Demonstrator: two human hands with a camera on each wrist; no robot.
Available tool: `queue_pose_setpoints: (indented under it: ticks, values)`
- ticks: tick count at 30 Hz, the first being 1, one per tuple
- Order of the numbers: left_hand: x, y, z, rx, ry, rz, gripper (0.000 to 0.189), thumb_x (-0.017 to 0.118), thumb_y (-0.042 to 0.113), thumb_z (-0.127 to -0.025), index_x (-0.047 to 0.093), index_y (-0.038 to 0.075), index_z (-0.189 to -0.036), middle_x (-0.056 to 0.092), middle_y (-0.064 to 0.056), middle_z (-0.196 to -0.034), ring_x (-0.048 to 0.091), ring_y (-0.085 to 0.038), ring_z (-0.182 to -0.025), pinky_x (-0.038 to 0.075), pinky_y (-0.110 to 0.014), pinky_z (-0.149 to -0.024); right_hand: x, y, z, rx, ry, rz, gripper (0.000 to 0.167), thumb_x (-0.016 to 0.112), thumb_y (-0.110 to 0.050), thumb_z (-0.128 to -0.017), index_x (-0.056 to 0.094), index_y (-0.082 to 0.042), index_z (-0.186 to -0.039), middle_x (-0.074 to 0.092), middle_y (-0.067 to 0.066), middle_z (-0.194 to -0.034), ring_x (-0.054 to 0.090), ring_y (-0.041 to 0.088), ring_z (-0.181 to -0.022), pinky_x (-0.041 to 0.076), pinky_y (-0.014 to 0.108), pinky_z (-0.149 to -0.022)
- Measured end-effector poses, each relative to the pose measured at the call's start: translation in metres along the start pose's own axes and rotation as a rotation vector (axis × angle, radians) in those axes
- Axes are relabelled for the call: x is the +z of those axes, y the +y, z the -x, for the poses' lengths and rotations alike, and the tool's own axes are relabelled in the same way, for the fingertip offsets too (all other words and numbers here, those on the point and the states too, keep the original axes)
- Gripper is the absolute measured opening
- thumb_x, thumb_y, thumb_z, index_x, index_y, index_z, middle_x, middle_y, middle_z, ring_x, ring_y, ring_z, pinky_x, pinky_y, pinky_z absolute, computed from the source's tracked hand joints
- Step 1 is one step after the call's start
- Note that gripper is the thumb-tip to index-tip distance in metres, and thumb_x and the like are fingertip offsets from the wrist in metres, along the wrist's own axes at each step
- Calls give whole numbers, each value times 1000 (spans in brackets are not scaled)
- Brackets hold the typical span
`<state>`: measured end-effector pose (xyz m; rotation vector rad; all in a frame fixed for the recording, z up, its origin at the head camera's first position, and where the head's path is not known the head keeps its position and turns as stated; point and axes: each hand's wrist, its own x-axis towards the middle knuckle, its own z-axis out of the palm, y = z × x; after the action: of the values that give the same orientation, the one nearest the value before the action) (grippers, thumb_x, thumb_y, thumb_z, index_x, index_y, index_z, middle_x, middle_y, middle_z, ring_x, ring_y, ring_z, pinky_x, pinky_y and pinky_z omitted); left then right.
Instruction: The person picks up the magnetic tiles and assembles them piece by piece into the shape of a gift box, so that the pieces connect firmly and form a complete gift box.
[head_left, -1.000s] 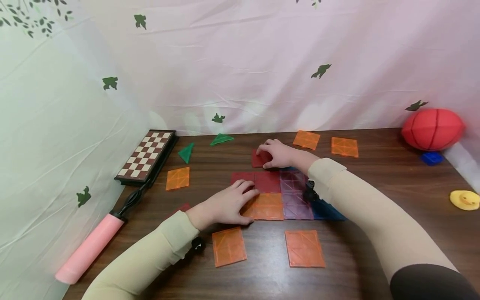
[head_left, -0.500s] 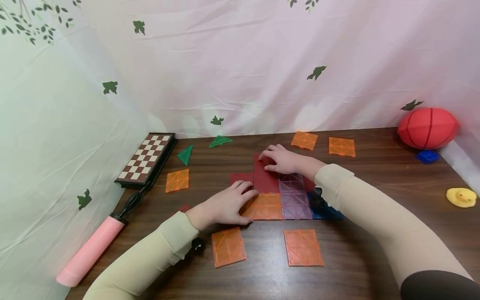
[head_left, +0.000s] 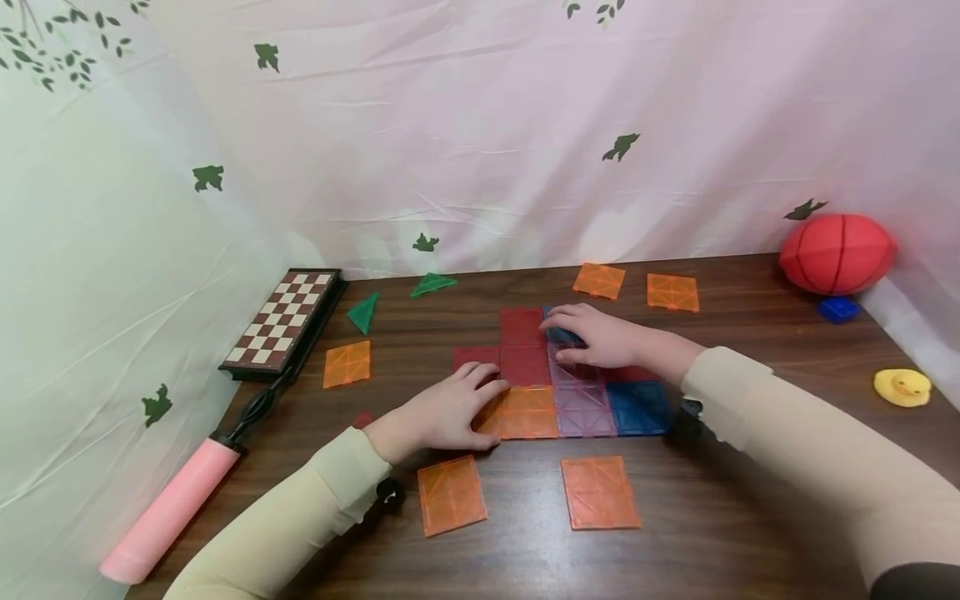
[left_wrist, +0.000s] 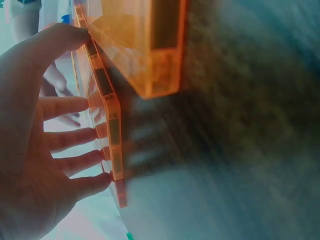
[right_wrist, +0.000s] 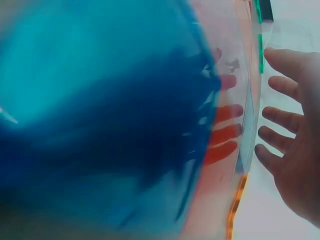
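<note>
Left hand (head_left: 446,410): spread, fingertips rested on orange tiles (head_left: 532,412), apparently to steady them. Right hand (head_left: 603,336): spread, held nothing, hovered over a blue tile (head_left: 565,337) that lay beside red tiles (head_left: 522,367), edges aligned.

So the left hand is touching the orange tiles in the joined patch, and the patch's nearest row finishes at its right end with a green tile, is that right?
Not quite: that row finishes at its right end with a blue tile, not a green one, as the head view shows. The left hand is indeed touching the orange tiles.
</note>
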<state>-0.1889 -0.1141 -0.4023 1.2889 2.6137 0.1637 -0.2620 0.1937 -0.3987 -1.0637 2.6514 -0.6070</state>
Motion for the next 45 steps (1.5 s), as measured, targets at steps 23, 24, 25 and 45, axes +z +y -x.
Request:
queue_pose_setpoints:
  ticks: [23,24,25,45]
  values:
    - [0,6,-2,-41,63,95,69,72,45,-91,52,8,-146,42,-17,-152,38,-33,-139,39,-44,-111,17,19,123,-39,8,-100,81,82,-47,-83,49,-19,-152,26,17,-163,19,47,-146,34,72,-103]
    - [-1,11,-3,-45,79,96,67,71,44,-92,53,7,-145,44,-16,-150,40,-33,-138,40,-44,-111,17,19,124,-35,10,-99,81,82,-47,-83,49,-20,-152,26,16,-163,19,47,-146,34,72,-104]
    - [-2,16,-4,-50,92,95,65,71,43,-93,54,6,-144,46,-16,-149,41,-32,-137,40,-43,-111,18,18,124,-35,13,-100,81,82,-46,-84,49,-20,-152,26,16,-163,19,47,-146,34,72,-103]
    - [27,131,-11,232,110,-79,58,67,51,-94,58,17,-140,55,-6,-139,51,-17,-127,43,-26,-104,21,18,127,-13,31,-106,81,85,-44,-82,50,-19,-151,26,16,-164,18,44,-147,30,72,-106]
